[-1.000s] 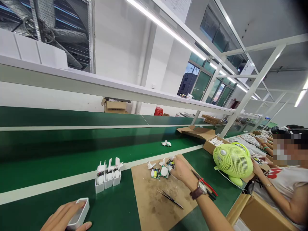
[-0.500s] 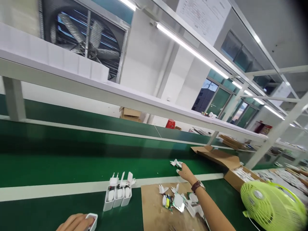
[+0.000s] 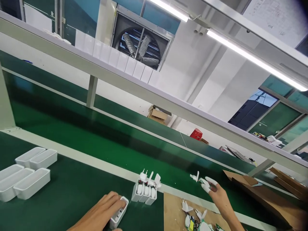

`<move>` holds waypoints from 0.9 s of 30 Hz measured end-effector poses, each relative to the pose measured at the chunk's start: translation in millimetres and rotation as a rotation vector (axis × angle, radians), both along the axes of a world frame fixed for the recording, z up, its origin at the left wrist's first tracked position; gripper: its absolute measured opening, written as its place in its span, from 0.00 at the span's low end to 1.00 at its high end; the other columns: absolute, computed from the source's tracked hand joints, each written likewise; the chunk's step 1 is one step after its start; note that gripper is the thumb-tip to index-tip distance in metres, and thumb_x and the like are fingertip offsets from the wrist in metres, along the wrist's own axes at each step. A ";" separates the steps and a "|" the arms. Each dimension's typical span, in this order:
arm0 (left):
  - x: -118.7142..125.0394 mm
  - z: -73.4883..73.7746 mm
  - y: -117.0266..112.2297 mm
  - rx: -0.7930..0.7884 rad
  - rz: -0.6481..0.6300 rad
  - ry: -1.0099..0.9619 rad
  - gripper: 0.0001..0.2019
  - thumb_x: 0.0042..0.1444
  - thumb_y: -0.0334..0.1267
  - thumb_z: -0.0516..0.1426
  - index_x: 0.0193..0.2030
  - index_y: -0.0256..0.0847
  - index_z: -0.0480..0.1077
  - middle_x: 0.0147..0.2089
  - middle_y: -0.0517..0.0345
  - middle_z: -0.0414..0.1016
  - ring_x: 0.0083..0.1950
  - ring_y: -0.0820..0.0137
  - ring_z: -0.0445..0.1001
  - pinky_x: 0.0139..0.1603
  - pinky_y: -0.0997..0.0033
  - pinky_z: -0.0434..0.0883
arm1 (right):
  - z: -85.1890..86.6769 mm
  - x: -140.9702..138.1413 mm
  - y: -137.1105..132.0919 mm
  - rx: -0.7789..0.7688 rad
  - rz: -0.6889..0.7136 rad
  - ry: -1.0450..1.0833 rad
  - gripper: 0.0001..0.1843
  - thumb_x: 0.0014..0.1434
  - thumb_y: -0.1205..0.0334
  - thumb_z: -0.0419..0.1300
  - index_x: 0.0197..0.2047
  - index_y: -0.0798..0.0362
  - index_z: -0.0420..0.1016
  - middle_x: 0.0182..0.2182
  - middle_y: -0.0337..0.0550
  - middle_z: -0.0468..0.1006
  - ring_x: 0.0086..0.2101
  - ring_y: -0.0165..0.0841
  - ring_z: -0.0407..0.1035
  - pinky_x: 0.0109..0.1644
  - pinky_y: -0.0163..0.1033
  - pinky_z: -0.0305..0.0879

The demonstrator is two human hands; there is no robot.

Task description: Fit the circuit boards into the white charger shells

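My left hand (image 3: 102, 212) rests low in the view with its fingers wrapped over a small white tray (image 3: 119, 213) on the green table. My right hand (image 3: 218, 195) reaches out over the conveyor belt, white finger cots on its fingertips, pinching a small white plug part (image 3: 196, 177). Three white charger housings with plug pins (image 3: 146, 190) stand side by side between my hands. Loose plugs and small circuit boards (image 3: 194, 219) lie on a brown cardboard mat (image 3: 174, 215) below my right hand.
Several empty white trays (image 3: 26, 175) lie at the far left. A green conveyor belt (image 3: 96, 141) runs across behind the table. Flattened cardboard boxes (image 3: 264, 192) lie at the right. An overhead shelf rail (image 3: 144, 89) crosses above, with a wall fan (image 3: 141, 48) behind.
The view has swung left and tilted, so the green desk fan has left the view. My right hand has lifted the white plug part off the belt. My left hand stays on the tray.
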State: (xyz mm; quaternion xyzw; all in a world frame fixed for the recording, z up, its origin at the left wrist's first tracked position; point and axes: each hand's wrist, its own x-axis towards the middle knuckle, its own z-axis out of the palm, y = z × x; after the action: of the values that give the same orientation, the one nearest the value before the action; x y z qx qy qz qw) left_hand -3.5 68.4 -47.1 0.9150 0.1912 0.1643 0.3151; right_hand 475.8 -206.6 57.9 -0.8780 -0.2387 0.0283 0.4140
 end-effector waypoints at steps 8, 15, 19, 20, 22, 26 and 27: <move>18.1 39.8 -28.8 -0.048 -0.010 -0.045 0.19 0.64 0.44 0.63 0.61 0.56 0.73 0.71 0.59 0.69 0.66 0.56 0.74 0.62 0.64 0.76 | 7.2 -144.6 -19.6 0.347 0.346 0.145 0.35 0.55 0.48 0.69 0.64 0.49 0.73 0.54 0.56 0.82 0.49 0.46 0.79 0.57 0.54 0.76; 11.0 50.5 -34.8 -0.088 -0.023 -0.057 0.30 0.59 0.36 0.64 0.67 0.48 0.64 0.65 0.50 0.73 0.63 0.55 0.74 0.63 0.58 0.73 | -7.7 -280.2 54.6 -0.253 0.933 -0.290 0.38 0.55 0.67 0.65 0.70 0.52 0.69 0.63 0.55 0.75 0.61 0.51 0.69 0.68 0.60 0.65; 5.6 53.2 -32.2 -0.122 -0.007 0.041 0.42 0.59 0.40 0.66 0.77 0.52 0.52 0.71 0.48 0.68 0.69 0.49 0.69 0.68 0.48 0.69 | -16.5 -294.4 59.9 -0.369 0.916 -0.286 0.44 0.52 0.64 0.72 0.71 0.61 0.65 0.69 0.65 0.66 0.65 0.59 0.63 0.69 0.64 0.62; 5.8 54.6 -31.9 -0.132 -0.005 0.065 0.43 0.58 0.41 0.66 0.77 0.52 0.52 0.71 0.48 0.68 0.69 0.48 0.68 0.69 0.46 0.68 | -22.0 -293.7 56.2 -0.362 0.894 -0.289 0.43 0.53 0.65 0.71 0.70 0.62 0.65 0.67 0.65 0.69 0.64 0.58 0.65 0.68 0.63 0.64; 7.5 57.2 -31.9 -0.145 0.004 0.096 0.45 0.56 0.41 0.68 0.77 0.50 0.53 0.72 0.46 0.67 0.71 0.44 0.66 0.70 0.42 0.66 | -34.3 -292.2 48.6 -0.309 0.846 -0.308 0.37 0.57 0.68 0.66 0.69 0.61 0.66 0.60 0.61 0.75 0.58 0.53 0.70 0.64 0.61 0.69; 11.3 56.1 -31.3 -0.157 -0.012 0.096 0.45 0.54 0.41 0.69 0.76 0.50 0.55 0.69 0.46 0.70 0.69 0.43 0.67 0.70 0.40 0.66 | -48.0 -290.8 47.5 -0.194 0.773 -0.287 0.32 0.57 0.72 0.61 0.65 0.55 0.70 0.52 0.53 0.79 0.54 0.48 0.73 0.62 0.57 0.73; 11.2 54.4 -30.5 -0.158 -0.022 0.082 0.46 0.54 0.42 0.69 0.77 0.50 0.55 0.68 0.46 0.71 0.69 0.43 0.68 0.69 0.40 0.67 | -48.2 -289.5 50.3 -0.174 0.765 -0.250 0.33 0.57 0.72 0.61 0.66 0.54 0.69 0.53 0.53 0.78 0.55 0.47 0.73 0.62 0.56 0.73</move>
State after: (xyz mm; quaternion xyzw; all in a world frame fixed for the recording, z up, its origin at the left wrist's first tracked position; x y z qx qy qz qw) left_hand 7.8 37.9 7.3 0.8952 0.2061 0.1075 0.3802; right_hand 186.3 -156.3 9.7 -0.7545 -0.5930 0.0932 0.2654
